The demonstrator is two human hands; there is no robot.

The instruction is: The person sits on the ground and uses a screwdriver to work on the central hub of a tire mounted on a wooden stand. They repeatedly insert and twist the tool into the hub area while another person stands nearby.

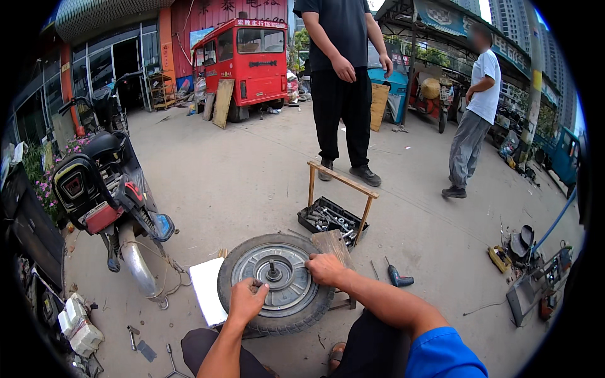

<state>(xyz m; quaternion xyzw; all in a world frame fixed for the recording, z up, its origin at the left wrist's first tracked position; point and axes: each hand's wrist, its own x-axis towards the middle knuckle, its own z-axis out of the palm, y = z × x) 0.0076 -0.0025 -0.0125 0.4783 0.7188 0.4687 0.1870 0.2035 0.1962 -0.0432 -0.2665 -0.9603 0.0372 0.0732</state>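
Observation:
A motor wheel (pixel 296 290) with a black tyre lies flat in front of me, its threaded axle (pixel 273 268) pointing up. My left hand (pixel 249 296) is just below and left of the axle, fingertips pinched over the hub; what they hold is too small to make out. My right hand (pixel 324 268) has its curled fingers on the wheel's right rim. Beside the wheel are a white foam sheet (pixel 207 290), a wooden board (pixel 331 244), a black parts tray (pixel 324 214) under a wooden handle, and a teal-and-black drill (pixel 397 274).
Two people stand ahead, one in dark clothes (pixel 340 94), one in a white shirt (pixel 472 107). An electric scooter (pixel 94 183) is at left, loose tools (pixel 132 337) at lower left and dismantled parts (pixel 526 283) at right. A red enclosed vehicle (pixel 252 69) stands behind.

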